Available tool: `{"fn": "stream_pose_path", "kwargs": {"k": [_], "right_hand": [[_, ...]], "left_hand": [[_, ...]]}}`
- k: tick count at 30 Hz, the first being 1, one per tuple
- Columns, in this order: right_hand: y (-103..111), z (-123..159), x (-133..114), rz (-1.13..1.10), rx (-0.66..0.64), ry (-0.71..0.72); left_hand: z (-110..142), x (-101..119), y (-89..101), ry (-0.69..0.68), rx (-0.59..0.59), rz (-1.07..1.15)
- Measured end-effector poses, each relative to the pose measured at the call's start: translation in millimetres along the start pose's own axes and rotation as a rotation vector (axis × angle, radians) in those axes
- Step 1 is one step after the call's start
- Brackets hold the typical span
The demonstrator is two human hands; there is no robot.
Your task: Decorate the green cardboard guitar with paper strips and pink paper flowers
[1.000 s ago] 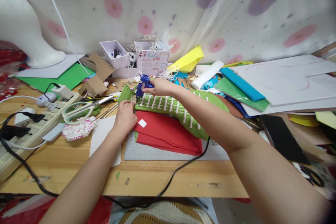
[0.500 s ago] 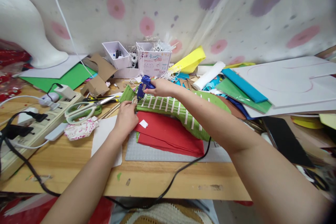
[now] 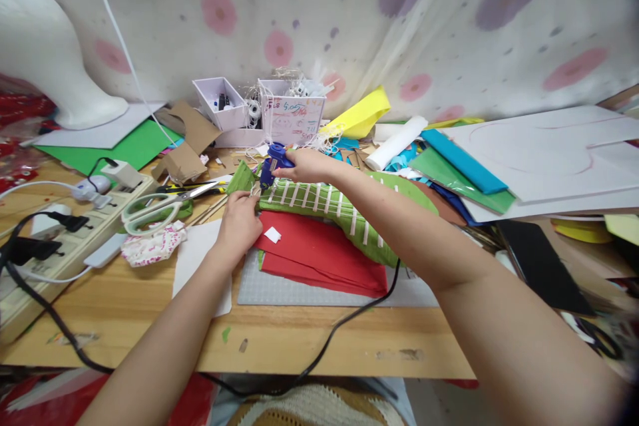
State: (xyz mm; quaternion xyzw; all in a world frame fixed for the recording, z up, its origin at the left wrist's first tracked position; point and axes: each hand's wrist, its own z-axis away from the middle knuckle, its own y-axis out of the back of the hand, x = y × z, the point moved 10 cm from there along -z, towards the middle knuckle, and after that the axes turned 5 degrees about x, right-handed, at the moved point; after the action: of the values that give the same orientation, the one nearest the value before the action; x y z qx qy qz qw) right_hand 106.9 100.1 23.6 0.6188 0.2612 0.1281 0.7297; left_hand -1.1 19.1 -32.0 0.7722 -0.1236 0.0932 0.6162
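Observation:
My right hand [image 3: 304,166] is closed round a blue hot glue gun [image 3: 272,161], its nozzle pointing down at the narrow end of a green cloth-covered, instrument-shaped craft piece [image 3: 372,229]. White crosswise strips and thin lengthwise strings run over the green piece; my right forearm hides part of it. My left hand [image 3: 241,223] grips the narrow end just below the nozzle, fingers bent; the fingertips are partly hidden. Folded red cloth [image 3: 319,253] lies in front of the green piece, on a grey cutting mat [image 3: 294,296]. A small white scrap [image 3: 272,234] rests on the red cloth.
Scissors [image 3: 150,216] and a power strip [image 3: 64,253] are on the left. White boxes [image 3: 292,116] of small supplies stand behind. A black cord [image 3: 327,346] loops over the table's front edge. Sheets, rolls and a black phone-like slab [image 3: 542,266] crowd the right.
The view has shifted slightly. Both hands keep nearly the same place, with the glue gun still held at the narrow end of the green piece.

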Motion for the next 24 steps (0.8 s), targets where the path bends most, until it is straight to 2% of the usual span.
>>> {"fn": "stream_pose_path", "kwargs": {"k": [11,18,21,24], "right_hand": [[1.2,2.4,-0.4,-0.024,0.016,0.020],[7.2,5.0,5.8,-0.105,0.026,-0.042],[15.5,9.0,15.8,-0.237,0.061,-0.038],[27.5,17.7,41.2,-0.377,0.151,-0.032]], "left_hand": [[-0.3,0.6,0.2,-0.009,-0.001,-0.010],[1.1,2.6,1.2,-0.008,-0.001,-0.025],[2.1,3.4,1.1,-0.017,-0.002,-0.031],[2.9,3.4,1.5,-0.023,0.012,-0.019]]}}
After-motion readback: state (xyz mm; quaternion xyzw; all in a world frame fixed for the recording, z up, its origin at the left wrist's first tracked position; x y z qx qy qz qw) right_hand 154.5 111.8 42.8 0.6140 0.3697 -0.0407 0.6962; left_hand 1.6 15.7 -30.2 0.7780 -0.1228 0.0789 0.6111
